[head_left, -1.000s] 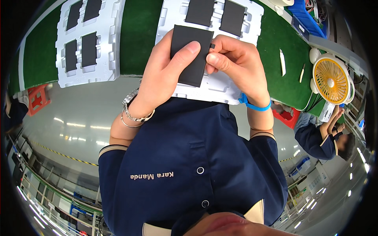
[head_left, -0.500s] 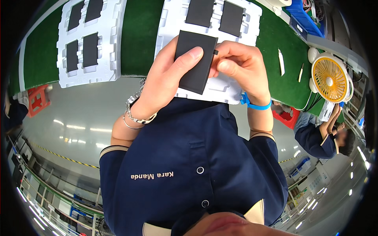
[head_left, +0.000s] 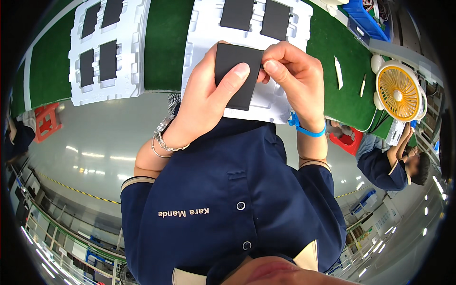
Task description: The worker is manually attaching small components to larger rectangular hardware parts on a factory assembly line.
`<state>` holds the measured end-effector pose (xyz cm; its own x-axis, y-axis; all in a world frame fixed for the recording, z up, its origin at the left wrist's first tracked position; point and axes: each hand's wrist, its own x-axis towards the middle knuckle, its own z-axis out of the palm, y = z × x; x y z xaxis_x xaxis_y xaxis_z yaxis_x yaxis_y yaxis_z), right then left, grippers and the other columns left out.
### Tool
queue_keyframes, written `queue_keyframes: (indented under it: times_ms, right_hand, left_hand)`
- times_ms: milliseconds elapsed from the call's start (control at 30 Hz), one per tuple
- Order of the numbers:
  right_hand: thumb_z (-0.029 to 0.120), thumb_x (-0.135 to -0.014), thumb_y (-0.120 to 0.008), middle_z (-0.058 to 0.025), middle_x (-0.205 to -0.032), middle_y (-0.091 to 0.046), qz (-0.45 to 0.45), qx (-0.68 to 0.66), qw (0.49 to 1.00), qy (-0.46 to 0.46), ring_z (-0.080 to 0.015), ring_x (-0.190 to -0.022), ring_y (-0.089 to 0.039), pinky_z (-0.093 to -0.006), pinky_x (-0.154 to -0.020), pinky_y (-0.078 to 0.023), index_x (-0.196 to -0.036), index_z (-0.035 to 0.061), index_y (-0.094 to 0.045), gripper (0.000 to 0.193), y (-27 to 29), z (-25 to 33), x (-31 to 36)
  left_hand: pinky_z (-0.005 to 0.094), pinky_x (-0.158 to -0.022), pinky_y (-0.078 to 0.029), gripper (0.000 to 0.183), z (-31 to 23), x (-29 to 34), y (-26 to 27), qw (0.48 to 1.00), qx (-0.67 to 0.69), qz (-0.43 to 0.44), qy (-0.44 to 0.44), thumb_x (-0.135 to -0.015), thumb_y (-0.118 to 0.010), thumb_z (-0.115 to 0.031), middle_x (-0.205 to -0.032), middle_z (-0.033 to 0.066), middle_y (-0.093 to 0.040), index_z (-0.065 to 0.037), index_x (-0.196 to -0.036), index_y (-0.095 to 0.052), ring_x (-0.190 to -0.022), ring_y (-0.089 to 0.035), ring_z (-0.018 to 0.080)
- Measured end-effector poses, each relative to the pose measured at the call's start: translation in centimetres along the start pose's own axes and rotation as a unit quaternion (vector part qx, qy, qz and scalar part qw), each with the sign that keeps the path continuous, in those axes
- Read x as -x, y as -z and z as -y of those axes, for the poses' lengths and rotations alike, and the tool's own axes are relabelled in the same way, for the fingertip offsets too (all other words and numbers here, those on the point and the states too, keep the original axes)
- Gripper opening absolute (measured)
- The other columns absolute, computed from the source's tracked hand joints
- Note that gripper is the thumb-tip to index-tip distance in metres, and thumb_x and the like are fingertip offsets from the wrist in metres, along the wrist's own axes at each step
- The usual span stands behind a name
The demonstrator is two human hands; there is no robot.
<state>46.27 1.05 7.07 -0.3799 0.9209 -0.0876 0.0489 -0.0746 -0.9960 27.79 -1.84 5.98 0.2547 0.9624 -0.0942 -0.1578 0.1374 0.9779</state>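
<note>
A flat black rectangular pack [head_left: 235, 59], which looks like a pouch battery, is held up in front of me over a white tray. My left hand [head_left: 211, 90] is closed around its left side, thumb lying flat across its face. At its upper right edge, the thumb and forefinger of my right hand [head_left: 294, 76] pinch at the small tab, which the fingertips cover. Below the hands, the white moulded tray [head_left: 199, 35] lies on the green bench. Two similar black packs, one of them at the right [head_left: 275, 20], sit in its far pockets.
Another white tray [head_left: 130, 71] with several black packs stands at the left. Right of me on the green mat [head_left: 351, 95] lie a white cutter-like tool [head_left: 338, 72] and a thin tool [head_left: 363, 85]. Beyond are a yellow-and-white fan [head_left: 398, 92], a blue bin [head_left: 365, 19] and a seated person [head_left: 387, 164].
My right thumb and forefinger have come together at the pack's edge, over the tab that showed before. The pack has tilted slightly, and the tray below has shifted a little left.
</note>
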Motion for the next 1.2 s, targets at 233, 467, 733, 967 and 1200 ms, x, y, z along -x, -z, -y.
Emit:
queue_keyframes:
  times_ms: [233, 467, 733, 967, 1200]
  right_hand:
    - [0.009, -0.092, -0.061, -0.0045, -0.078, -0.064, 0.009, -0.031, 0.999, -0.015, -0.0102, -0.073, -0.059, -0.0247, -0.069, -0.049, -0.093, -0.0019, -0.063, 0.011, 0.3, -0.1, -0.1]
    - [0.006, -0.084, -0.065, -0.0049, -0.087, -0.063, -0.014, 0.145, 0.988, 0.046, -0.014, -0.08, -0.058, -0.0283, -0.079, -0.047, -0.106, 0.0029, -0.066, 0.022, 1.0, 0.1, 0.4]
    - [0.0, -0.083, -0.064, -0.0078, -0.093, -0.064, -0.05, 0.264, 0.963, -0.008, -0.0171, -0.084, -0.059, -0.03, -0.076, -0.048, -0.108, 0.0057, -0.068, 0.027, 4.8, -1.9, 2.2]
    - [0.003, -0.077, -0.067, -0.0072, -0.102, -0.061, -0.05, 0.415, 0.901, 0.115, -0.0277, -0.096, -0.054, -0.0355, -0.083, -0.045, -0.099, 0.0071, -0.068, 0.022, 3.9, -1.9, 1.3]
    - [-0.001, -0.081, -0.062, -0.0069, -0.11, -0.065, -0.149, 0.412, 0.892, 0.112, -0.026, -0.101, -0.058, -0.0347, -0.086, -0.047, -0.098, 0.0058, -0.068, 0.019, 5.2, -3.5, 1.7]
  left_hand:
    - [0.0256, -0.073, -0.05, 0.027, 0.2, -0.2, -0.1, 1.0, 0.021, -0.002, 0.002, -0.098, -0.053, -0.02, -0.093, 0.0051, -0.065, 0.002, -0.114, -0.051, -0.083, -0.06, 0.009]
    - [0.0338, -0.066, -0.05, 0.032, 0.8, -0.2, 0.5, 0.97, -0.239, 0.039, 0.004, -0.093, -0.06, -0.027, -0.085, 0.0129, -0.064, 0.0, -0.108, -0.053, -0.073, -0.065, 0.0263]
    - [0.0431, -0.098, -0.04, 0.042, 1.4, 0.0, 5.0, 0.862, -0.478, 0.013, -0.168, -0.074, -0.075, -0.015, -0.119, 0.0086, -0.056, -0.008, -0.112, -0.058, -0.119, -0.048, 0.0315]
    - [0.045, -0.106, -0.035, 0.047, 2.2, 0.2, 4.2, 0.851, -0.501, -0.05, -0.151, -0.08, -0.072, -0.016, -0.135, 0.0116, -0.047, -0.005, -0.122, -0.056, -0.132, -0.036, 0.0351]
    - [0.0437, -0.106, -0.037, 0.049, 3.8, 0.5, 5.6, 0.829, -0.541, -0.103, -0.095, -0.088, -0.064, -0.016, -0.138, 0.0172, -0.049, 0.005, -0.13, -0.05, -0.126, -0.045, 0.0349]
